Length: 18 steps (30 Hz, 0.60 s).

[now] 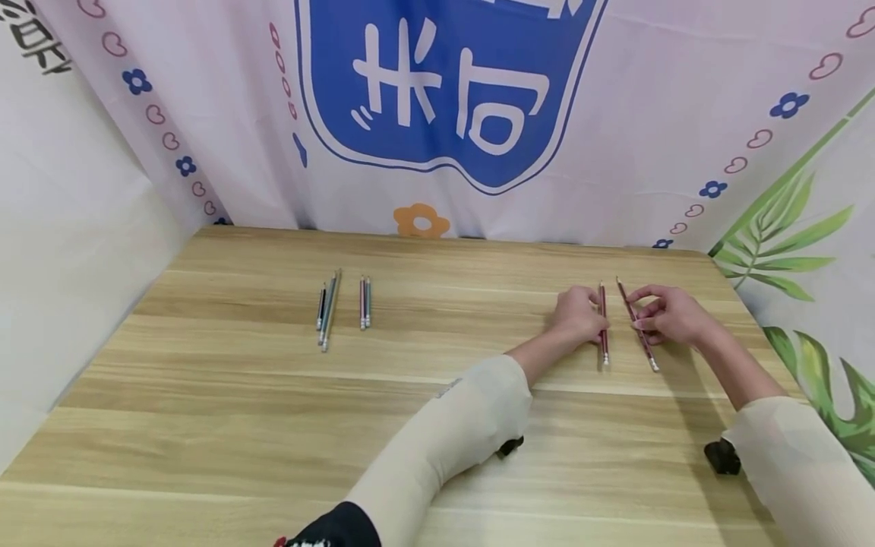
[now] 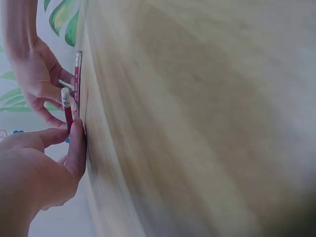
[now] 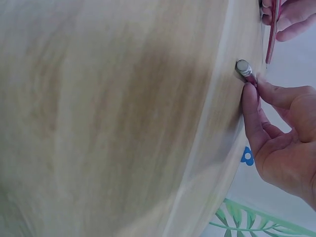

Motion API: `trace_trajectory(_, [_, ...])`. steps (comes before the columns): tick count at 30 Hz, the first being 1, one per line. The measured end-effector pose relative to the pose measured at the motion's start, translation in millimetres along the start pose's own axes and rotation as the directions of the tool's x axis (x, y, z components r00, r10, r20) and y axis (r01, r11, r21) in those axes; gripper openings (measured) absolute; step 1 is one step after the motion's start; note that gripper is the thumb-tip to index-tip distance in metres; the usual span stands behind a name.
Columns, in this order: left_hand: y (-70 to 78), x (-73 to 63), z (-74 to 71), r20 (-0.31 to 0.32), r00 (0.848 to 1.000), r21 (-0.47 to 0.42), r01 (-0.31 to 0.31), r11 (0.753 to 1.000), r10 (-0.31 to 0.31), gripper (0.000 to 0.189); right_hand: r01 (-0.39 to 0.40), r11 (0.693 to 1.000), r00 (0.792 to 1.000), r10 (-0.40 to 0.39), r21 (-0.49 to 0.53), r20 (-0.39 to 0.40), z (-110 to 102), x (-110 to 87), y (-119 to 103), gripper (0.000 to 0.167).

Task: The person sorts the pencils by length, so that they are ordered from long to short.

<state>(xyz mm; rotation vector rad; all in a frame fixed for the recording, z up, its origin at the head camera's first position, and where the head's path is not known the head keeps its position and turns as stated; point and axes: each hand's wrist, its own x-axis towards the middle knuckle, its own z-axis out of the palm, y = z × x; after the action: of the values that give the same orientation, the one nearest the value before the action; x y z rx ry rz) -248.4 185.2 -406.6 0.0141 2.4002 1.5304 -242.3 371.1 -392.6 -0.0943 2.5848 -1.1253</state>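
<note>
At the right side of the table, my left hand (image 1: 576, 313) pinches a dark red pencil (image 1: 604, 334) between thumb and fingers. The pencil's white eraser end (image 2: 65, 94) points toward me. Just to its right, my right hand (image 1: 675, 315) holds a second red pencil (image 1: 647, 352), which slants with its tip toward the first. In the right wrist view, thumb and fingertip meet close behind this pencil's eraser end (image 3: 243, 68). The two pencils lie nearly side by side with a narrow gap, close over the wood.
On the table's left part lies a cluster of grey-green pencils (image 1: 330, 308) with a short dark pencil (image 1: 321, 308). Beside it are a short red pencil (image 1: 363, 304) and a short grey-blue pencil (image 1: 368, 304). A printed curtain (image 1: 260, 182) hangs along the table's (image 1: 273, 425) back edge.
</note>
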Motion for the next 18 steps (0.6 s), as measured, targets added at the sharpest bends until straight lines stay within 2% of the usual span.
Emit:
trace_trajectory(5, [4.0,1.8,2.6,-0.027,0.998,0.113,-0.046,0.993,0.049,0.015,-0.001,1.000,1.000,0.001,-0.008,-0.003,-1.2,-0.3,-1.3,0.047])
trace_trajectory(7, [5.6,2.2,2.7,-0.029,0.998,0.176,-0.057,0.983,0.064,0.025,0.001,1.000,1.000,-0.001,-0.013,-0.004,-1.8,0.0,-1.8,0.047])
trace_trajectory(11, [8.7,2.9,2.8,-0.021,0.997,0.242,-0.065,0.968,0.072,0.034,0.003,1.000,1.000,-0.003,-0.013,-0.005,-2.6,0.5,-2.3,0.047])
trace_trajectory(18, [12.8,9.1,7.1,0.026,0.998,0.320,-0.061,0.945,0.055,0.020,0.001,1.000,1.000,-0.001,-0.007,-0.003,-1.1,1.1,-0.8,0.046])
